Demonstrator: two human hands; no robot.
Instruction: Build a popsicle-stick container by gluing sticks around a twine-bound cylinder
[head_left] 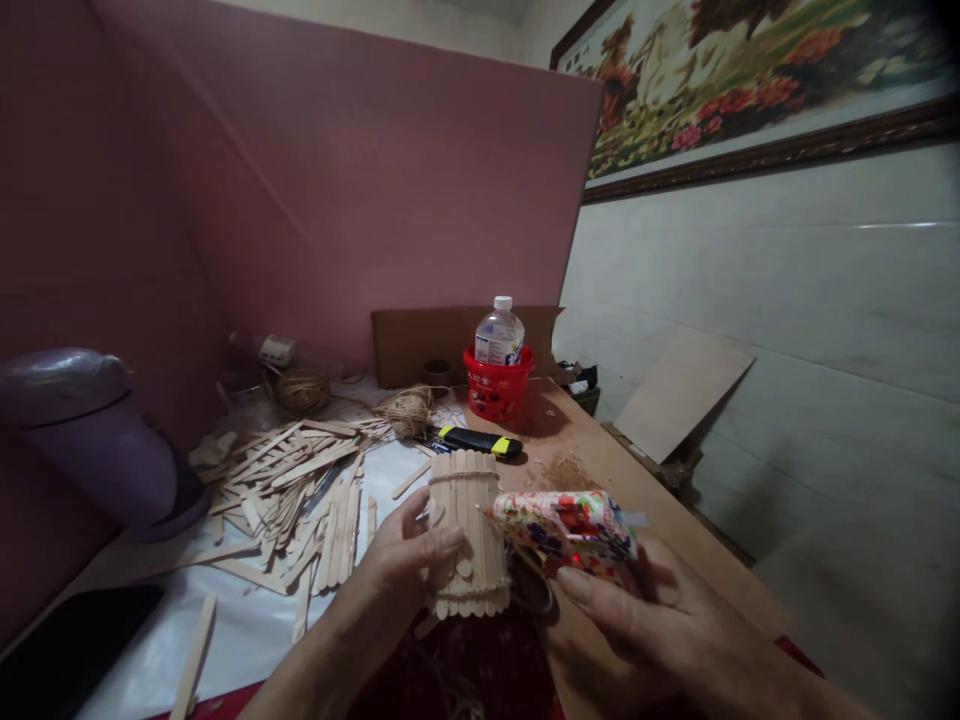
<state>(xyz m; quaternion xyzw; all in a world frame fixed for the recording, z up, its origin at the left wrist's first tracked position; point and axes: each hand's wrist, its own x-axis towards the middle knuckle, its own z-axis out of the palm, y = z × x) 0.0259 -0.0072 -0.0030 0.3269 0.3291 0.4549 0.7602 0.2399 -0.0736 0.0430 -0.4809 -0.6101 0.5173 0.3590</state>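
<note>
My left hand point(409, 560) is closed around the left side of a cylinder of wooden craft sticks point(484, 545), bound with twine near its top and bottom. The cylinder stands roughly upright above the table's front edge. In my right hand point(630, 605) is a hot glue gun point(566, 525) with a colourful patterned wrapping and a small red light. Its nozzle points left and reaches the cylinder's right side; whether it touches is hard to tell. A clear glue stick shows at the gun's rear.
Loose craft sticks point(292, 480) cover the table's left. Beyond the cylinder lie a black-and-yellow utility knife point(480, 442) and a ball of twine point(407, 410). A red bucket point(495, 390) holds a plastic bottle point(500, 335). A dark flat object point(82, 640) lies front left.
</note>
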